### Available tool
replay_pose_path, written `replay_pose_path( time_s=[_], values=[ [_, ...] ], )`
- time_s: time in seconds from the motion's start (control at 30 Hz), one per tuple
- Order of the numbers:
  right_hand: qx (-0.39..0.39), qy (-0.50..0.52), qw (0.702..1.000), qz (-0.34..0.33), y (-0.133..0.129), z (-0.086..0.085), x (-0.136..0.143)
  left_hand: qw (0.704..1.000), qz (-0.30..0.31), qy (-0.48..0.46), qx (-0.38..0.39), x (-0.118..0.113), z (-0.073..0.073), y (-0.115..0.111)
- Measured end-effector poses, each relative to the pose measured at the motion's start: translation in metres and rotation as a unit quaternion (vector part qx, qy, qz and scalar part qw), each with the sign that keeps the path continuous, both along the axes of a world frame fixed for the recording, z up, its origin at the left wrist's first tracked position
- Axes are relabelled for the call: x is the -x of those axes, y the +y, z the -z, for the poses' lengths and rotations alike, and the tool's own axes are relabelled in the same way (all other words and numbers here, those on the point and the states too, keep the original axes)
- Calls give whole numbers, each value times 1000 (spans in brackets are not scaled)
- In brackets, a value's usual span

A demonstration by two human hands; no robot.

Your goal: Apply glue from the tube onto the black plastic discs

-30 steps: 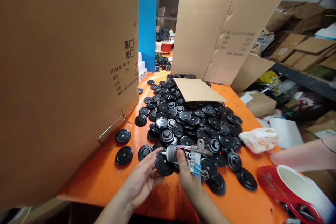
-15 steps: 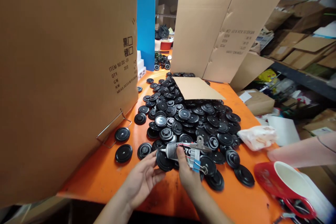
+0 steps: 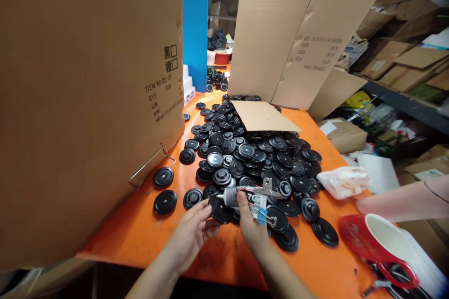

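Between its thumb and fingers, my left hand [image 3: 194, 231] grips a round black disc [image 3: 220, 210] by its left edge, tilted over the orange table. My right hand [image 3: 250, 224] is closed around a glue tube [image 3: 242, 197], thumb on top. The tube's pale nozzle points left, at the upper part of the disc; I cannot tell whether it touches. Its tail end carries a metal bulldog clip [image 3: 269, 189] and a wire-handled binder clip [image 3: 271, 218] by a blue patch. Beyond both hands spreads a heap of black ringed discs [image 3: 257, 156].
A big cardboard box [image 3: 91, 103] walls off the left, with a bent wire stand [image 3: 147, 168] beside it. Loose cardboard [image 3: 266, 117] lies on the heap. At right are a white plastic bag [image 3: 343, 182], a red mug [image 3: 358, 238] and scissors [image 3: 400, 273]. The orange table [image 3: 140, 233] runs underneath.
Both hands hold almost the same pose, disc and tube still together. The nozzle and disc have shifted very slightly right, and the whole view has moved a little.
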State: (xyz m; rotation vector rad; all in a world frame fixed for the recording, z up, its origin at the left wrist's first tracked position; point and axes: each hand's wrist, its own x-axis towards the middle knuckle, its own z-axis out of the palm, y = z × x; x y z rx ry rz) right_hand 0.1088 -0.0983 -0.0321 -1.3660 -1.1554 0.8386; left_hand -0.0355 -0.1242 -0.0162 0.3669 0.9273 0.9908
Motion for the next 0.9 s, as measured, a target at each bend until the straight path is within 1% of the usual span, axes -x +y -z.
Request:
replay_pose_path(
  time_s=[0.13,0.23,0.33,0.5,0.63,0.7,0.77,0.83,0.9],
  values=[
    [-12,-35,999,27,1,6,-7,997,-22,72,-26,-1,1,1],
    [-35,-66,997,20,1,11,-12,991,-40,120,-39,0,3,3],
    [-47,-79,996,13,0,14,-17,986,-45,150,-54,1,5,5],
    [-52,-96,994,-13,-2,8,-26,976,-65,188,-91,5,10,6],
    [-43,-115,991,-45,-2,3,-24,972,-77,194,-105,9,14,9],
    [-26,-99,994,-49,1,4,-20,976,-72,181,-101,15,16,13],
    [10,-47,998,-39,6,7,-17,978,-55,178,-92,24,19,19],
    [59,17,998,1,11,9,-16,976,-39,198,-85,37,21,29],
    [94,61,992,51,16,10,-17,966,-24,241,-88,52,21,43]
  ],
)
